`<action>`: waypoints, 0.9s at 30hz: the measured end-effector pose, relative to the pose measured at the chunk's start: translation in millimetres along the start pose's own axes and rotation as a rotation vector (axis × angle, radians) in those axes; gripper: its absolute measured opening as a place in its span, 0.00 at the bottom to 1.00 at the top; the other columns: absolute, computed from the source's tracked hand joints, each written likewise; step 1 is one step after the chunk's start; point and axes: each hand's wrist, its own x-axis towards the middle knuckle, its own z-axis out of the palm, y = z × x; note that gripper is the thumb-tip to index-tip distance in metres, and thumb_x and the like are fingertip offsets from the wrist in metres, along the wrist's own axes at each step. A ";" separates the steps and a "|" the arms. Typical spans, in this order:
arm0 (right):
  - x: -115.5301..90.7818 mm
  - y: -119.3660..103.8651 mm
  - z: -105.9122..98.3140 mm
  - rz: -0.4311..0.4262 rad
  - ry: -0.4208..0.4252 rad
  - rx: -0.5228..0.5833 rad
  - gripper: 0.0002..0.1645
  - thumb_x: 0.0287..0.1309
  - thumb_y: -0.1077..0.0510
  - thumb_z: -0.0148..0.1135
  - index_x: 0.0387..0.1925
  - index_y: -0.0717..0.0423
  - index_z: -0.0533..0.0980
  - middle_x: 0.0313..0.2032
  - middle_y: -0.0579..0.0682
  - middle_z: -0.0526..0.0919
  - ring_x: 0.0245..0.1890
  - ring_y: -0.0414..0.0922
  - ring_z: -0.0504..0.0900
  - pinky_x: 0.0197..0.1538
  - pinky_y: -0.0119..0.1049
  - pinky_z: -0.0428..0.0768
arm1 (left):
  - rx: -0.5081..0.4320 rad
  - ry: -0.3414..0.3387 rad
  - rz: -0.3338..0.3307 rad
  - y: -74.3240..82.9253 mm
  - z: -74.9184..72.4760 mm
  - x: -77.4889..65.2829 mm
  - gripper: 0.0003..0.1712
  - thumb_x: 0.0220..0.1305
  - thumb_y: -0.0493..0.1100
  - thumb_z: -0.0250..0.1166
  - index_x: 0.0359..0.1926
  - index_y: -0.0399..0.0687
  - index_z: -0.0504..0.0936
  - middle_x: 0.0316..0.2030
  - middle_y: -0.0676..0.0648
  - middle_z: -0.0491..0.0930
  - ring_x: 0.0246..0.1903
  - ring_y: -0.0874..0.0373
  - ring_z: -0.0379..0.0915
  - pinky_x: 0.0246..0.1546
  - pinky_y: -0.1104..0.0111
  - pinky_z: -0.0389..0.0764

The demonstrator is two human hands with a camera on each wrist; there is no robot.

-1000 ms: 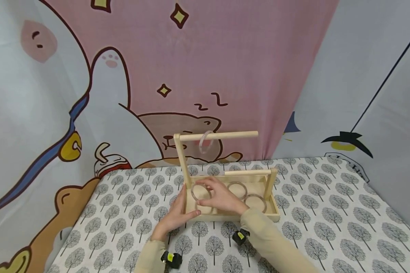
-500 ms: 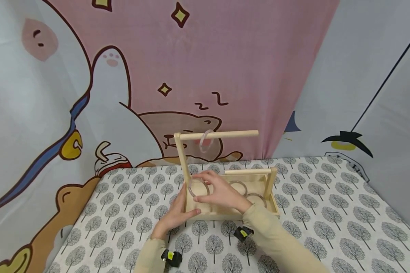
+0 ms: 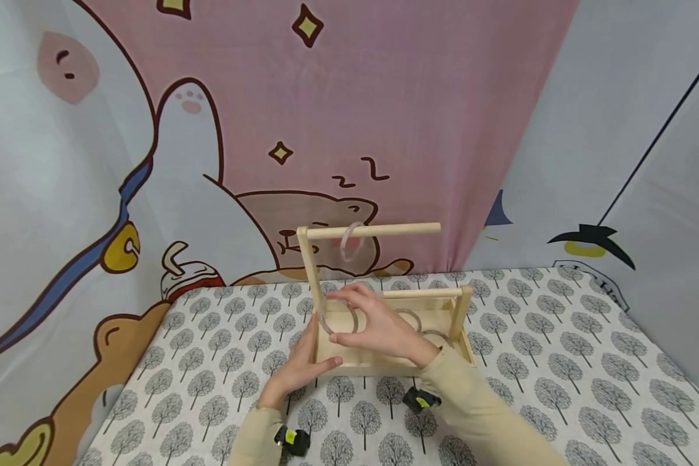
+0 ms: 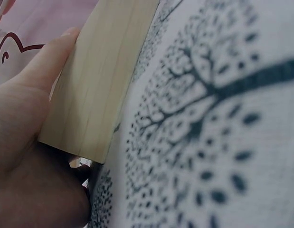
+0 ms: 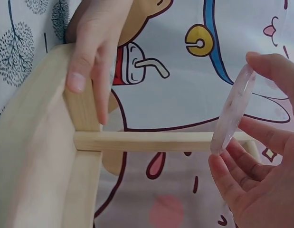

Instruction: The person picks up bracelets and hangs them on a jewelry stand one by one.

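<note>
Your right hand [image 3: 381,329] pinches a translucent bangle [image 5: 233,111] above the left end of the wooden stand [image 3: 378,371]; your left hand [image 3: 299,366] rests straight-fingered there. Likely light, stiff, slick, brittle: grip opposite rim points gently.

A tree-printed cloth surface [image 3: 366,421] is spreading wide here, and a pale wooden rack [image 3: 378,371] is standing on it, near the far edge's middle!

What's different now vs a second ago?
Right hand carried the held bangle up and slightly left in the head view; nothing newly gripped or released. Unchanged: left hand on the tray, hanging bangle on the upper bar.
</note>
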 end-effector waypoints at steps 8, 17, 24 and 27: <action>-4.2 -6.2 -14.0 0.009 0.061 -0.043 0.40 0.47 0.49 0.75 0.63 0.46 0.72 0.55 0.45 0.72 0.48 0.43 0.73 0.49 0.42 0.77 | -0.009 -0.002 -0.029 -1.8 0.6 -0.4 0.62 0.59 0.52 0.69 0.74 0.34 0.34 0.74 0.33 0.37 0.70 0.33 0.36 0.62 0.31 0.37; -16.8 -5.4 -25.5 0.024 0.096 -0.059 0.42 0.47 0.47 0.75 0.64 0.47 0.71 0.58 0.46 0.71 0.51 0.43 0.72 0.52 0.47 0.76 | -0.003 0.001 -0.036 -1.2 1.3 -1.2 0.62 0.59 0.52 0.69 0.74 0.32 0.34 0.73 0.32 0.37 0.70 0.33 0.36 0.63 0.33 0.38; -20.9 -0.4 -42.1 -0.006 0.155 -0.078 0.42 0.46 0.52 0.76 0.64 0.52 0.71 0.54 0.51 0.72 0.48 0.47 0.76 0.51 0.48 0.78 | 0.005 0.006 -0.035 -1.3 1.7 -1.8 0.62 0.58 0.53 0.69 0.74 0.32 0.35 0.73 0.31 0.38 0.70 0.32 0.37 0.62 0.33 0.39; -21.4 1.2 -48.7 -0.018 0.171 -0.089 0.42 0.46 0.52 0.76 0.64 0.53 0.71 0.54 0.53 0.72 0.48 0.49 0.77 0.51 0.46 0.79 | 0.012 0.005 -0.035 -1.6 1.4 -1.4 0.63 0.58 0.54 0.69 0.74 0.32 0.35 0.73 0.32 0.38 0.70 0.32 0.37 0.63 0.33 0.39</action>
